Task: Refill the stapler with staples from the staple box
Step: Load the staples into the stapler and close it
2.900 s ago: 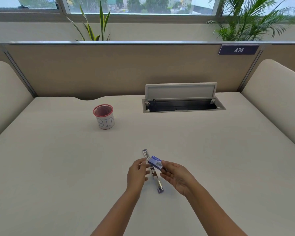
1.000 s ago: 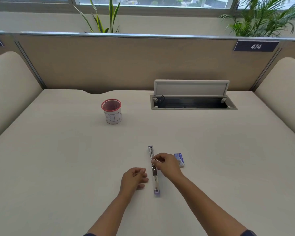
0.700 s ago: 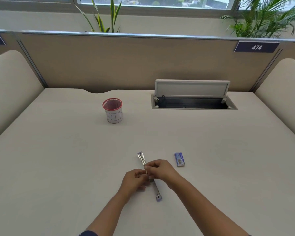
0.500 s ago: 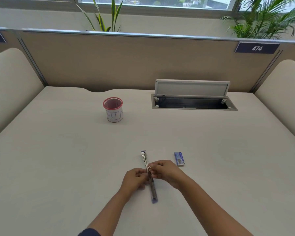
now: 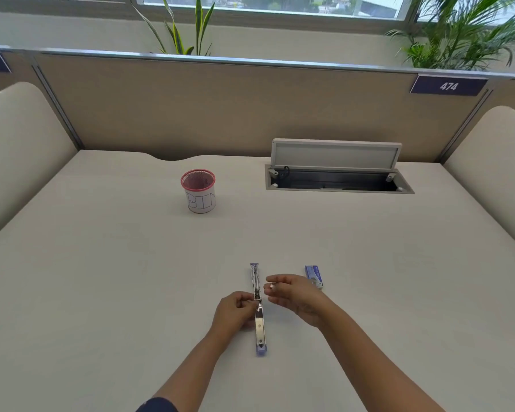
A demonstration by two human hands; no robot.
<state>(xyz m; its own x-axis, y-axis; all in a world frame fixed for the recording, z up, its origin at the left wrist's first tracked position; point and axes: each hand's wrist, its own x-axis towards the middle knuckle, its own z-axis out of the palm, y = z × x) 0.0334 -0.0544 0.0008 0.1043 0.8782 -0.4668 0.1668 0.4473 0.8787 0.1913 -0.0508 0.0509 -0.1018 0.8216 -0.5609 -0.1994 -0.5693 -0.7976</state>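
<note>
The stapler [image 5: 260, 325] lies opened out flat on the desk, a long chrome strip with purple ends pointing away from me. My left hand [image 5: 235, 313] pinches it at the hinge in its middle. My right hand [image 5: 293, 294] hovers just right of the stapler's far half, not touching it, with thumb and fingers pinched on a small pale strip of staples [image 5: 270, 284]. The blue staple box [image 5: 314, 275] lies flat on the desk just beyond and right of my right hand, partly hidden by it.
A red mesh cup [image 5: 199, 190] labelled BIN stands further back on the left. An open cable hatch [image 5: 339, 187] with a raised lid is set into the desk at the back right. Padded dividers close off the back and both sides.
The staple box went from my right hand down onto the desk. Both hands met at the stapler; my right hand has since drawn away to the right, and the stapler has turned straighter.
</note>
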